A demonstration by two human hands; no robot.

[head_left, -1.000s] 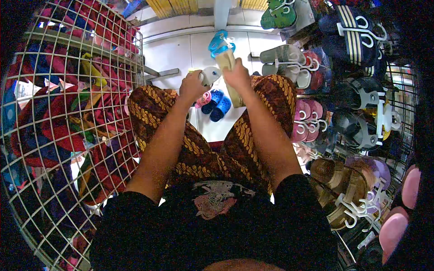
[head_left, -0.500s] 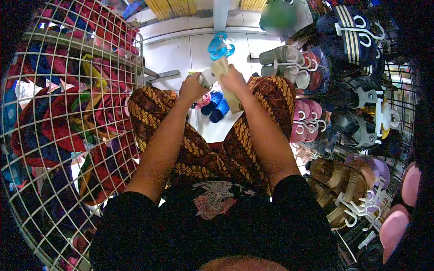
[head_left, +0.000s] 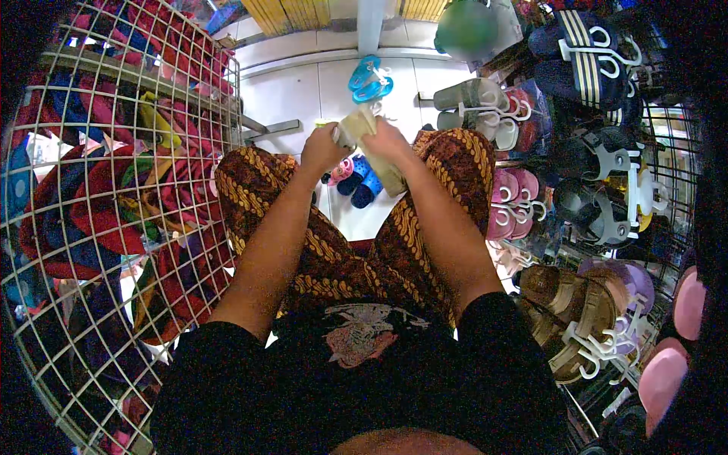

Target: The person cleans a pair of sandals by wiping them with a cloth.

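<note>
My right hand [head_left: 385, 140] is closed on a beige cloth [head_left: 390, 176], whose lower end hangs down between my knees. The cloth's upper part reaches left, over a small whitish item gripped in my left hand [head_left: 324, 148]. That item is mostly covered, so its kind does not show. Below my hands, blue clogs [head_left: 367, 188] and a pink piece of footwear [head_left: 343, 170] rest on the white tiled floor. Beyond my hands lies a pair of turquoise sandals [head_left: 371, 79] on a white hanger.
On my left stands a wire grid [head_left: 114, 189] with colourful goods behind it. Racks on my right carry pink sandals [head_left: 509, 203], brown sandals [head_left: 584, 303] and dark striped slides [head_left: 584, 57] on white hangers. A metal bar [head_left: 273, 128] juts out near my left knee.
My right hand has shifted slightly left and down with the cloth. The cloth's upper end now lies across the whitish item, which showed more before. My left hand stays nearly in place.
</note>
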